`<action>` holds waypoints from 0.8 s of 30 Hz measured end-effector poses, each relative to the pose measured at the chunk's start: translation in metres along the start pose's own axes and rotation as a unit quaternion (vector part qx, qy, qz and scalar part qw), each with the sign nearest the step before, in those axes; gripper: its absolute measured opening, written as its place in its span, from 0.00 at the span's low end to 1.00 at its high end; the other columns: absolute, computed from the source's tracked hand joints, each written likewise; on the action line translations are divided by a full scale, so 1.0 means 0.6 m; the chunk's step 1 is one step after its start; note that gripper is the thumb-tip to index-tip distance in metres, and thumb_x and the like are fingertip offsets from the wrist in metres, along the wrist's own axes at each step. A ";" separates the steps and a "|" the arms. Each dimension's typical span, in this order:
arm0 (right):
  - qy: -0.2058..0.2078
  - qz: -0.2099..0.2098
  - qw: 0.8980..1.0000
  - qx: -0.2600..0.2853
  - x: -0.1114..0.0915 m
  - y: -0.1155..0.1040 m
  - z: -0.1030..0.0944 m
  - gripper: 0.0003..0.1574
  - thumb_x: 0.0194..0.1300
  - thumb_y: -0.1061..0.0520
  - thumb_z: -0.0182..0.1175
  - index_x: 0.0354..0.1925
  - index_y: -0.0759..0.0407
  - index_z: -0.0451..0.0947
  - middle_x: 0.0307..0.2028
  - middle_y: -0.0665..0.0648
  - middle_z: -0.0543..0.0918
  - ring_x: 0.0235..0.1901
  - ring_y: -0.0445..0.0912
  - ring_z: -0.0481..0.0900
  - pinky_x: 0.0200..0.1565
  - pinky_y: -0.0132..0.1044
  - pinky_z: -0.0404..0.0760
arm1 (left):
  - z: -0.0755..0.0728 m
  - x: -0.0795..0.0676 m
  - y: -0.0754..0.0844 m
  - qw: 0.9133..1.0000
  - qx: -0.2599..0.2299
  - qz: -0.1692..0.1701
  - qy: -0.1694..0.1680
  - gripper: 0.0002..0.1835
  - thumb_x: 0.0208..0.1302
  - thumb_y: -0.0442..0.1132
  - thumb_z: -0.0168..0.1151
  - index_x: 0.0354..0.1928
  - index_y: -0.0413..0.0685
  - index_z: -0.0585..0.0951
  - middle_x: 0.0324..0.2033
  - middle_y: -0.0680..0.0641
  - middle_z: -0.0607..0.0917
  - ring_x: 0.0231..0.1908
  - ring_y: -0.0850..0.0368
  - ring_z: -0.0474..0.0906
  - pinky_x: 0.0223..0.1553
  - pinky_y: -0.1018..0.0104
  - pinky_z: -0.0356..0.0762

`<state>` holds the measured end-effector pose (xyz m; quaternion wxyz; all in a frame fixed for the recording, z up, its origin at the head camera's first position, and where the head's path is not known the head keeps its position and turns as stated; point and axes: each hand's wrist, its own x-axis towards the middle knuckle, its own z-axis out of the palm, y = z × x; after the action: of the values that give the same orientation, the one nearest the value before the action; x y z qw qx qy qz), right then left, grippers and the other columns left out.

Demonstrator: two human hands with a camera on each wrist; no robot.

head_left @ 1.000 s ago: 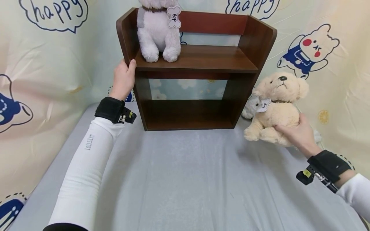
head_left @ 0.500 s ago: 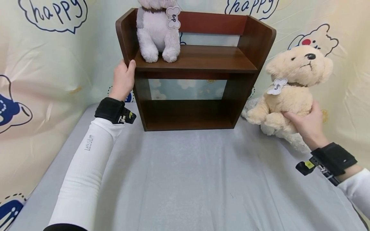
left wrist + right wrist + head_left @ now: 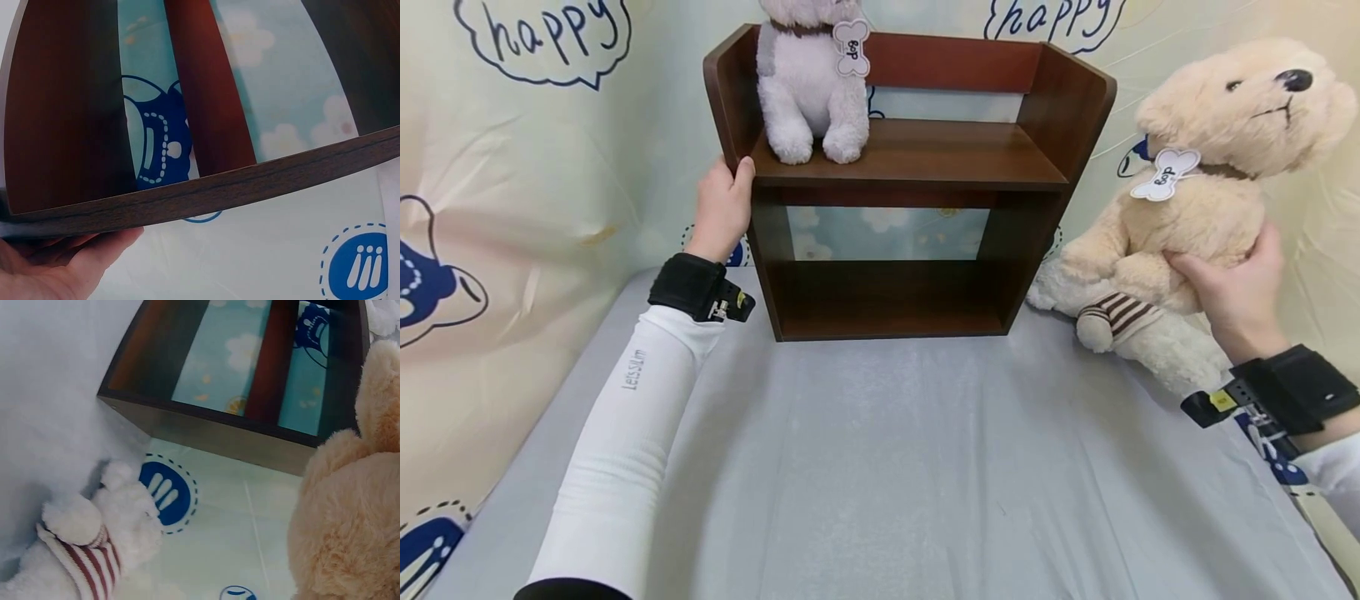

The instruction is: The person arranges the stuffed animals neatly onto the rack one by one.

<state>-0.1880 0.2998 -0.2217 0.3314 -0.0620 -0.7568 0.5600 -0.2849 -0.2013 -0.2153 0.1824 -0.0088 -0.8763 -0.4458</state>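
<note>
One plush dog [image 3: 1213,217] is cream, the shelf [image 3: 955,154] brown (rail [image 3: 955,62] reddish).

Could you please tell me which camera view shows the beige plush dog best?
The head view, where the beige plush dog shows its face, bone-shaped tag and front. Right wrist: only beige fur, cropped at the edge. Left wrist: none of it.

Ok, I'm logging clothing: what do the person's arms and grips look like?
The left sleeve is white with small dark lettering and meets a black band. The right sleeve is white too. The left wrist strap and right wrist strap are black, each with a small black device marked yellow. The left grip and right grip wear no gloves.
</note>
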 end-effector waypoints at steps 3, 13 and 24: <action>0.004 -0.001 0.999 0.051 0.004 -0.009 -0.001 0.45 0.42 0.73 0.64 0.59 0.53 0.64 0.51 0.49 0.70 0.52 0.40 0.66 0.57 0.26 0.63 | 0.000 0.000 0.000 1.000 -0.002 -0.002 -0.001 0.29 0.73 0.54 0.29 0.65 0.40 0.59 0.44 0.40 0.71 0.48 0.49 0.67 0.40 0.63 0.65; 0.018 -0.056 0.987 0.151 0.024 -0.053 0.016 0.44 0.36 0.77 0.62 0.54 0.57 0.67 0.50 0.53 0.71 0.51 0.43 0.67 0.52 0.25 0.65 | 0.000 0.000 0.002 1.000 -0.016 -0.017 -0.011 0.30 0.74 0.54 0.30 0.67 0.41 0.57 0.62 0.39 0.67 0.56 0.48 0.65 0.61 0.54 0.65; 0.010 -0.089 0.971 0.220 0.034 -0.100 0.033 0.44 0.35 0.78 0.60 0.54 0.59 0.65 0.53 0.56 0.69 0.53 0.45 0.66 0.51 0.26 0.67 | -0.001 -0.001 0.003 1.000 -0.015 -0.010 -0.010 0.30 0.73 0.54 0.30 0.68 0.42 0.56 0.64 0.39 0.66 0.57 0.48 0.65 0.62 0.53 0.64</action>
<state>-0.1982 0.2714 -0.1625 0.3930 0.0741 -0.6138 0.6807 -0.2837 -0.2005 -0.2140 0.1688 -0.0070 -0.8711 -0.4611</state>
